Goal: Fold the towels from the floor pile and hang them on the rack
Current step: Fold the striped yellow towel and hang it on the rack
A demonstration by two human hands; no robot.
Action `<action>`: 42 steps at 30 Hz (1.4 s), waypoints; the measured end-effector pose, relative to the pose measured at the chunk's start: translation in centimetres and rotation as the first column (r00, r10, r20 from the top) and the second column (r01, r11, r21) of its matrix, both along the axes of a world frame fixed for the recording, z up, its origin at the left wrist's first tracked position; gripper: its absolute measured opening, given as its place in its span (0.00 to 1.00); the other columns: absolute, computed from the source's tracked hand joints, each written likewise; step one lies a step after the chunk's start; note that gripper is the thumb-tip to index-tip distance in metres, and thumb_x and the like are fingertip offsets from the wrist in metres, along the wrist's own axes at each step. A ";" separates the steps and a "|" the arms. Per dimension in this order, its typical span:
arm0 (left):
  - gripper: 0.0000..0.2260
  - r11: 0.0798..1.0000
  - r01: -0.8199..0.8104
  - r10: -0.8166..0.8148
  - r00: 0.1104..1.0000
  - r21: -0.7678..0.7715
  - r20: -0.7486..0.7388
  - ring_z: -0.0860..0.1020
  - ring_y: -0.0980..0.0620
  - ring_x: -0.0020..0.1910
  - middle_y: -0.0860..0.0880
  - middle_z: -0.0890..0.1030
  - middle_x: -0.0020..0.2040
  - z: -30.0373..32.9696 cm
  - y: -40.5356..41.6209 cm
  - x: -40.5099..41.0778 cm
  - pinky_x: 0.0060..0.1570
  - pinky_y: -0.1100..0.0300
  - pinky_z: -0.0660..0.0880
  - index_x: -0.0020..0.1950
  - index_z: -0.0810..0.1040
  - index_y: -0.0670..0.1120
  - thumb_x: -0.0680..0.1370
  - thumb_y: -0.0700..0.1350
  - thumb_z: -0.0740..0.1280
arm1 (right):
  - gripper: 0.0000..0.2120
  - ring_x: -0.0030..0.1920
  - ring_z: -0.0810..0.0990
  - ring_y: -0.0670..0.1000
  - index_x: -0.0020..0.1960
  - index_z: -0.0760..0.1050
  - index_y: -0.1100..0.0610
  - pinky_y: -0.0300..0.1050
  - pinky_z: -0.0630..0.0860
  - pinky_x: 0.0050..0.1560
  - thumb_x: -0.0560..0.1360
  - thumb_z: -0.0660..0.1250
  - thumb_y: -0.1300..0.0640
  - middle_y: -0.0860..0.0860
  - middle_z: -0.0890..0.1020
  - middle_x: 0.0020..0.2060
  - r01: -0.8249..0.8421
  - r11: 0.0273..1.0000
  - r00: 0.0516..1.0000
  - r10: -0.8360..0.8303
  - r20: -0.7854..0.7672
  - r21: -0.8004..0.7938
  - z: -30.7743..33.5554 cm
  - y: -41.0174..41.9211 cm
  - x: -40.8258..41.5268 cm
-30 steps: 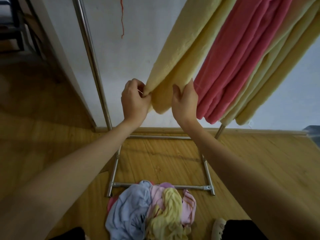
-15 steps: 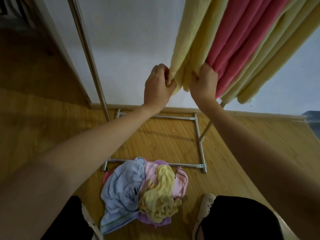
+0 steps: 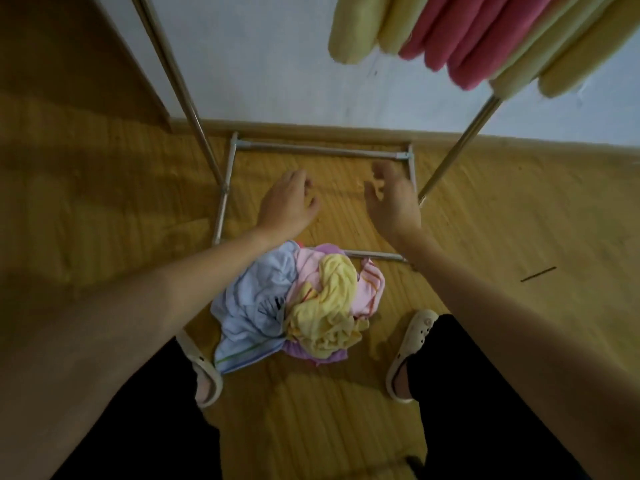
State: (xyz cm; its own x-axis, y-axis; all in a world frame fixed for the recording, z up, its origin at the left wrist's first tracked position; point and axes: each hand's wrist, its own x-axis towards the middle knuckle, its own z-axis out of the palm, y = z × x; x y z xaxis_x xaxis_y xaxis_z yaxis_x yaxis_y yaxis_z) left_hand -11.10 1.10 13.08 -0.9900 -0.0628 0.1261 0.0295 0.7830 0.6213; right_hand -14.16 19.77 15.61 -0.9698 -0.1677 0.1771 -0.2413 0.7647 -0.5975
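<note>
Our two hands hang empty above the floor, over the rack's bottom frame.

Our left hand (image 3: 287,202) and right hand (image 3: 391,199) have loose, bent fingers and hold nothing. The towel pile (image 3: 298,303) lies crumpled below our wrists, between our two shoes (image 3: 412,351), with no clear long side. Folded yellow towels (image 3: 360,32) and pink towels (image 3: 460,39) hang above our right hand, slanting down to the left. The rack (image 3: 322,150) has one pole beside each hand.

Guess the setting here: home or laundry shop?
Likely a home room: wooden floor, plain white wall, a metal drying rack hung with towels, and a towel pile on the floor.
</note>
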 end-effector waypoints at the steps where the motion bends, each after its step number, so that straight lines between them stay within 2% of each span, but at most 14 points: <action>1: 0.09 1.000 0.007 -0.007 0.997 -0.004 0.083 0.77 0.43 0.45 0.42 0.77 0.46 -2.0 -0.1 1.1 0.43 0.52 0.71 0.50 0.75 0.40 0.73 0.42 0.68 | 0.19 0.55 0.78 0.61 0.67 0.68 0.63 0.54 0.75 0.52 0.77 0.63 0.61 0.60 0.78 0.58 -0.030 0.998 0.994 0.025 0.109 0.049 -2.3 0.3 1.2; 5: 0.10 0.996 0.087 -0.069 0.915 -0.027 0.397 0.76 0.41 0.51 0.40 0.78 0.50 -9.8 -0.1 6.0 0.48 0.51 0.71 0.52 0.76 0.39 0.73 0.42 0.69 | 0.25 0.62 0.73 0.61 0.70 0.63 0.64 0.51 0.69 0.58 0.76 0.64 0.61 0.62 0.74 0.62 -0.287 0.941 0.871 0.178 0.458 0.179 -10.6 1.2 6.6; 9: 0.08 0.991 0.136 -0.120 0.804 0.016 0.583 0.77 0.40 0.42 0.43 0.75 0.39 -16.0 0.8 9.4 0.37 0.53 0.69 0.39 0.72 0.46 0.75 0.46 0.67 | 0.25 0.63 0.72 0.61 0.71 0.62 0.64 0.52 0.71 0.59 0.76 0.62 0.61 0.61 0.72 0.63 -0.484 0.856 0.681 0.237 0.693 0.183 -16.9 1.5 11.4; 10: 0.07 0.991 0.129 -0.118 0.789 0.026 0.603 0.77 0.38 0.42 0.42 0.76 0.39 -17.1 0.9 9.8 0.37 0.52 0.69 0.40 0.71 0.45 0.76 0.45 0.65 | 0.25 0.63 0.72 0.61 0.71 0.62 0.64 0.52 0.72 0.57 0.76 0.61 0.62 0.61 0.72 0.63 -0.501 0.847 0.655 0.238 0.717 0.177 -18.0 1.3 12.1; 13: 0.09 0.998 0.063 -0.056 0.797 0.008 0.601 0.77 0.36 0.47 0.37 0.79 0.46 -20.0 0.9 9.9 0.43 0.49 0.70 0.51 0.75 0.40 0.81 0.42 0.57 | 0.22 0.60 0.74 0.60 0.70 0.63 0.63 0.51 0.73 0.51 0.77 0.59 0.61 0.60 0.74 0.61 -0.470 0.864 0.645 0.195 0.738 0.182 -20.8 0.6 12.9; 16: 0.14 0.998 0.061 -0.043 0.793 -0.009 0.607 0.76 0.38 0.54 0.38 0.78 0.55 -21.9 0.4 9.1 0.50 0.48 0.73 0.64 0.72 0.42 0.82 0.44 0.55 | 0.19 0.59 0.76 0.60 0.68 0.65 0.63 0.50 0.74 0.52 0.79 0.59 0.59 0.60 0.76 0.60 -0.388 0.910 0.648 0.161 0.744 0.142 -22.8 -0.2 13.1; 18: 0.17 0.990 0.138 -0.114 0.774 0.009 0.623 0.75 0.38 0.58 0.39 0.76 0.60 -23.1 0.0 8.5 0.53 0.46 0.74 0.70 0.66 0.46 0.81 0.43 0.56 | 0.18 0.58 0.76 0.61 0.66 0.66 0.65 0.50 0.72 0.53 0.79 0.60 0.57 0.62 0.77 0.58 -0.340 0.935 0.654 0.156 0.740 0.104 -23.9 -0.8 13.3; 21: 0.20 0.951 0.309 -0.227 0.740 -0.021 0.633 0.74 0.39 0.61 0.41 0.74 0.63 -24.5 -0.1 7.6 0.55 0.44 0.73 0.73 0.63 0.49 0.80 0.43 0.58 | 0.17 0.53 0.77 0.61 0.59 0.69 0.66 0.50 0.69 0.49 0.79 0.62 0.53 0.62 0.79 0.52 -0.293 0.953 0.669 0.149 0.729 0.074 -25.2 -1.7 13.7; 23: 0.19 0.913 0.404 -0.283 0.724 -0.053 0.629 0.74 0.40 0.60 0.42 0.74 0.63 -24.9 0.1 7.1 0.54 0.45 0.73 0.71 0.67 0.47 0.80 0.42 0.59 | 0.17 0.50 0.77 0.59 0.58 0.69 0.65 0.47 0.68 0.45 0.78 0.64 0.51 0.60 0.79 0.49 -0.228 0.972 0.680 0.112 0.725 0.063 -25.7 -2.3 14.1; 27: 0.05 0.878 0.476 -0.343 0.706 -0.057 0.620 0.76 0.43 0.51 0.44 0.75 0.52 -25.0 0.2 6.8 0.46 0.50 0.73 0.51 0.77 0.43 0.77 0.41 0.63 | 0.10 0.41 0.75 0.54 0.50 0.70 0.61 0.44 0.66 0.39 0.76 0.67 0.56 0.55 0.77 0.41 -0.032 0.999 0.661 0.021 0.750 0.000 -26.1 -3.3 14.6; 30: 0.03 0.901 0.430 -0.321 0.750 -0.056 0.579 0.76 0.41 0.47 0.42 0.76 0.48 -24.7 -0.1 7.2 0.43 0.47 0.73 0.44 0.77 0.40 0.75 0.37 0.63 | 0.06 0.36 0.71 0.51 0.40 0.68 0.59 0.43 0.62 0.37 0.73 0.65 0.62 0.54 0.74 0.35 0.039 0.999 0.657 0.001 0.754 -0.035 -26.0 -3.1 14.4; 34: 0.04 0.955 0.296 -0.256 0.831 -0.003 0.494 0.77 0.42 0.44 0.41 0.79 0.44 -23.5 -0.6 8.2 0.42 0.51 0.73 0.42 0.79 0.39 0.75 0.37 0.65 | 0.07 0.35 0.74 0.51 0.38 0.72 0.59 0.47 0.69 0.36 0.70 0.69 0.58 0.55 0.78 0.34 0.010 1.000 0.668 0.014 0.744 -0.028 -24.4 -2.2 13.8; 38: 0.06 0.955 0.295 -0.290 0.899 0.035 0.328 0.78 0.44 0.41 0.43 0.79 0.41 -20.5 -0.7 10.1 0.41 0.52 0.74 0.41 0.80 0.39 0.75 0.39 0.65 | 0.07 0.39 0.77 0.51 0.41 0.72 0.58 0.47 0.74 0.41 0.69 0.70 0.58 0.51 0.78 0.37 0.054 0.998 0.645 0.000 0.764 -0.045 -22.4 -1.7 13.0; 42: 0.12 0.945 0.324 -0.326 0.923 0.047 0.203 0.79 0.48 0.45 0.43 0.79 0.44 -16.1 -0.8 12.0 0.48 0.60 0.74 0.46 0.81 0.39 0.77 0.43 0.59 | 0.27 0.49 0.78 0.50 0.62 0.65 0.57 0.43 0.76 0.45 0.67 0.72 0.62 0.52 0.78 0.48 0.072 0.974 0.596 0.131 0.792 -0.216 -19.6 -1.5 12.3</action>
